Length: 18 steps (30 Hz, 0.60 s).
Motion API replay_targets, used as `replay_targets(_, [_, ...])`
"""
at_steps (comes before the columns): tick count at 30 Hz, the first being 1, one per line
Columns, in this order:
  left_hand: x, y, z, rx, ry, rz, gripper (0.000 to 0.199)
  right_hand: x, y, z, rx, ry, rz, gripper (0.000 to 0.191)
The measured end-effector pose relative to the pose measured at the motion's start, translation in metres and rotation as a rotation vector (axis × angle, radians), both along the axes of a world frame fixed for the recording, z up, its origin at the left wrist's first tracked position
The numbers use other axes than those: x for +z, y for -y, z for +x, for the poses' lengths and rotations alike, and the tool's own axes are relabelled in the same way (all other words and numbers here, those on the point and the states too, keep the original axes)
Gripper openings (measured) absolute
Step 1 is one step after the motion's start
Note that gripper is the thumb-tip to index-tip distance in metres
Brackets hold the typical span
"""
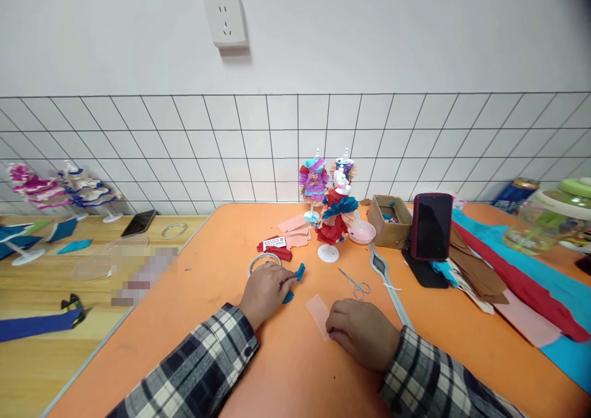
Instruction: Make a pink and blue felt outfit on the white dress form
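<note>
My left hand (pixel 265 292) has its thumb and fingers pinched together on a small teal fabric piece (pixel 300 272). More teal cloth (pixel 289 297) shows just below those fingers; whether it is the same piece I cannot tell. A pale ring (pixel 265 257), perhaps a tape roll, lies partly behind this hand. My right hand (pixel 362 332) is closed, with curled fingertips at the right edge of a pink fabric strip (pixel 317 313) lying on the orange mat. Small scissors (pixel 356 285) rest just beyond the right hand.
A doll-size dress stand (pixel 328 253) with red and teal ruffles stands ahead, two more behind it. A pink bowl (pixel 361 232), cardboard box (pixel 390 221) and upright phone (pixel 431 227) are at right, beside fabric strips (pixel 521 264). Red cloth (pixel 277 252) lies behind the ring.
</note>
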<state>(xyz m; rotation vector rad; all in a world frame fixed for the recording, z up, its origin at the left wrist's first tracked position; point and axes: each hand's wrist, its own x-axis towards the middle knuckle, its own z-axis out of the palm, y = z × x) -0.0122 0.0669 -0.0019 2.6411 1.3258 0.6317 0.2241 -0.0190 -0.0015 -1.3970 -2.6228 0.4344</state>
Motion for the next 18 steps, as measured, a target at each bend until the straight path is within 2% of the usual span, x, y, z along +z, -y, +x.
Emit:
replay_targets(2, [0.0,0.0,0.001,0.044,0.006,-0.003,0.016,0.0,0.0,-0.001,0.011,-0.009,-0.006,0.015])
replay_targets(5, [-0.001,0.003,0.003,0.113,0.02,-0.01,0.027,0.0,0.001,-0.001,0.013,-0.016,-0.027,0.015])
replay_targets(7, [-0.002,0.004,0.003,0.121,0.035,-0.011,0.023,0.0,0.001,-0.001,0.006,-0.022,-0.033,0.015])
replay_targets(9, [-0.005,0.004,0.003,0.093,0.057,-0.012,0.012,-0.001,0.001,0.0,0.0,-0.026,-0.025,0.015])
replay_targets(13, [-0.006,0.0,0.0,0.055,0.125,0.019,0.036,-0.002,0.001,0.001,0.022,-0.033,-0.01,0.015])
replay_targets(15, [-0.001,0.002,0.0,0.037,0.192,0.097,0.039,-0.002,0.001,0.001,0.033,-0.039,-0.005,0.017])
replay_targets(18, [0.006,0.02,0.007,-0.128,0.241,0.154,0.027,-0.003,0.002,0.0,0.029,-0.04,0.01,0.018])
